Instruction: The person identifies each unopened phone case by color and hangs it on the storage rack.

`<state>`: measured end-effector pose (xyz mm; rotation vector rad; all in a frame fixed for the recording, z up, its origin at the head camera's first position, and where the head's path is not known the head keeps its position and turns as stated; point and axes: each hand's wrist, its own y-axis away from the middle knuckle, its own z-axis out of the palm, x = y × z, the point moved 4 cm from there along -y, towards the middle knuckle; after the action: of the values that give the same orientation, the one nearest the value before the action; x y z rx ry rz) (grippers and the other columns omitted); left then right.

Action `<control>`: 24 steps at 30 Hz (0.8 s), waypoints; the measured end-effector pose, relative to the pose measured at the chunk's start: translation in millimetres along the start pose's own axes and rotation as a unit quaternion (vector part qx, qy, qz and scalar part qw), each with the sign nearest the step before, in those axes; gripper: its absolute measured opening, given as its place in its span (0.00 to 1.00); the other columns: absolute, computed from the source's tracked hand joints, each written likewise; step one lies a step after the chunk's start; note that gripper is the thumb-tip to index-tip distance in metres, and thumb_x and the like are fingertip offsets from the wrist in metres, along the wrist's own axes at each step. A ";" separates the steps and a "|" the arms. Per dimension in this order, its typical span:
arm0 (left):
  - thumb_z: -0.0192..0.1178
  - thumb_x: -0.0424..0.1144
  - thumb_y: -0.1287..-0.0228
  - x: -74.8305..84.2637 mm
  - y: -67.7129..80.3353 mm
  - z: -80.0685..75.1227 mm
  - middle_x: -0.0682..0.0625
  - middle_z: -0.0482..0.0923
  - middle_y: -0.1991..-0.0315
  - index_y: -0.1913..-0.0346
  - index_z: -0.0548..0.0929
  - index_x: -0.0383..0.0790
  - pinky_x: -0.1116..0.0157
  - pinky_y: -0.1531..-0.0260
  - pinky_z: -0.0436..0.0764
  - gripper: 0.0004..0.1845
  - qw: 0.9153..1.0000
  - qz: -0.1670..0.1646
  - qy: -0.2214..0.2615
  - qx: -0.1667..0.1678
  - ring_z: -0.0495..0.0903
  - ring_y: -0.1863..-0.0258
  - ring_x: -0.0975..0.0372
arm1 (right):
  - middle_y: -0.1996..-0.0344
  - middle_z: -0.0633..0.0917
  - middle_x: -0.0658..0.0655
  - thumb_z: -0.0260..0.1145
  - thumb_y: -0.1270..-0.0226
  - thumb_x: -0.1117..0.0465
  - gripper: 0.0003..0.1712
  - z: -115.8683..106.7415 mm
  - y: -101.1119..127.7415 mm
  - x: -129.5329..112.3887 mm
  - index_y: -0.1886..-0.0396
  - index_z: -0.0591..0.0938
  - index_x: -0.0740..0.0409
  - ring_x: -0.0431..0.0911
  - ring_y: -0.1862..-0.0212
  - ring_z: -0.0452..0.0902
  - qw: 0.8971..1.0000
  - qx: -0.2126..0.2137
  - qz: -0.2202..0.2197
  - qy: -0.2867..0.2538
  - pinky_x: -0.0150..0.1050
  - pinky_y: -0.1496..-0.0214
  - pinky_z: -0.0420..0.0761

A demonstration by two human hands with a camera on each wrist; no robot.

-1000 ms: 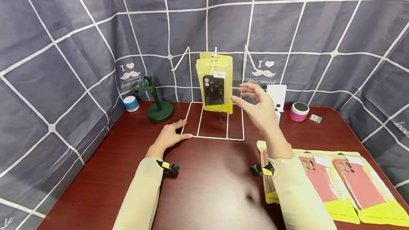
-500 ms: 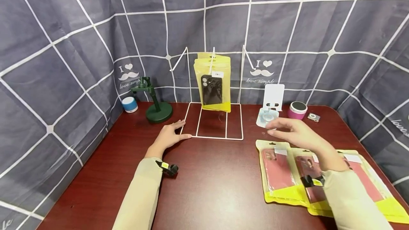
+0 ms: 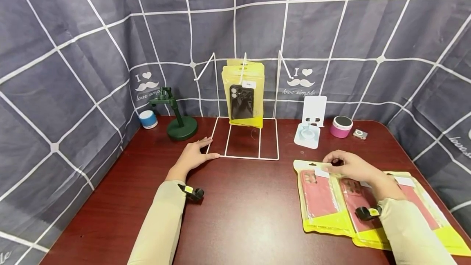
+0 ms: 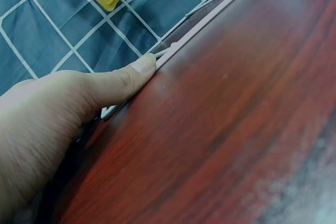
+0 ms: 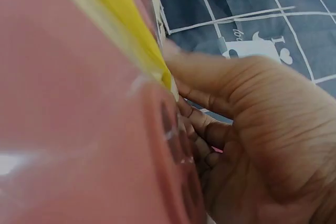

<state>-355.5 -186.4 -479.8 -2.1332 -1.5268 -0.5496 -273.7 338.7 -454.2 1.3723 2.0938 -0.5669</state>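
Observation:
My left hand (image 3: 193, 155) lies flat on the dark red table (image 3: 243, 207), thumb (image 4: 121, 82) against the front left corner of a white wire rack (image 3: 250, 158). Yellow packages with a black phone case (image 3: 243, 99) hang on the rack's middle hook. To the right, yellow packages with pink phone cases (image 3: 320, 199) lie fanned on the table. My right hand (image 3: 347, 166) is at their top edge. In the right wrist view its thumb and curled fingers (image 5: 252, 129) pinch the yellow edge of one package (image 5: 79, 77).
A green stand (image 3: 180, 124) and a small blue speaker (image 3: 148, 118) are at the back left. A white phone holder (image 3: 310, 124), a pink speaker (image 3: 341, 127) and a small silver player (image 3: 360, 134) are at the back right. Grey checked cloth (image 3: 92, 52) walls the table.
My right hand has come down from near the hanging packages to the pink case packages on the right and taken hold of one's top edge. The left hand has stayed put.

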 end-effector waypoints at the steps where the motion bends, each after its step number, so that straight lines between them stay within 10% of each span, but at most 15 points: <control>1: 0.65 0.76 0.51 0.0 -0.1 0.1 0.48 0.68 0.27 0.28 0.74 0.49 0.48 0.30 0.64 0.51 1.000 0.000 0.001 -0.001 0.64 0.26 0.53 | 0.65 0.80 0.51 0.72 0.33 0.58 0.08 1.2 0.1 1.6 0.57 0.84 0.52 0.44 0.63 0.73 1.000 0.003 0.000 -0.012 0.35 0.62 0.74; 15: 0.66 0.74 0.50 -0.2 0.6 -0.3 0.49 0.67 0.27 0.28 0.74 0.51 0.49 0.30 0.65 0.49 1.000 -0.002 -0.001 -0.004 0.63 0.26 0.55 | 0.70 0.79 0.55 0.63 0.26 0.63 0.02 3.4 1.0 16.2 0.58 0.79 0.55 0.42 0.68 0.73 0.996 0.078 -0.002 -0.047 0.34 0.67 0.71; 24: 0.66 0.74 0.50 -1.3 -0.7 0.1 0.49 0.68 0.27 0.28 0.74 0.50 0.49 0.30 0.64 0.49 1.000 -0.002 0.001 -0.002 0.63 0.26 0.54 | 0.66 0.82 0.58 0.66 0.27 0.61 0.10 2.6 1.8 17.6 0.50 0.80 0.57 0.45 0.65 0.77 0.994 0.046 0.007 -0.098 0.34 0.63 0.77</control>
<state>-356.6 -187.1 -480.4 -2.1326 -1.5293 -0.5570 -277.0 349.9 -467.8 1.3226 1.9207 -0.7700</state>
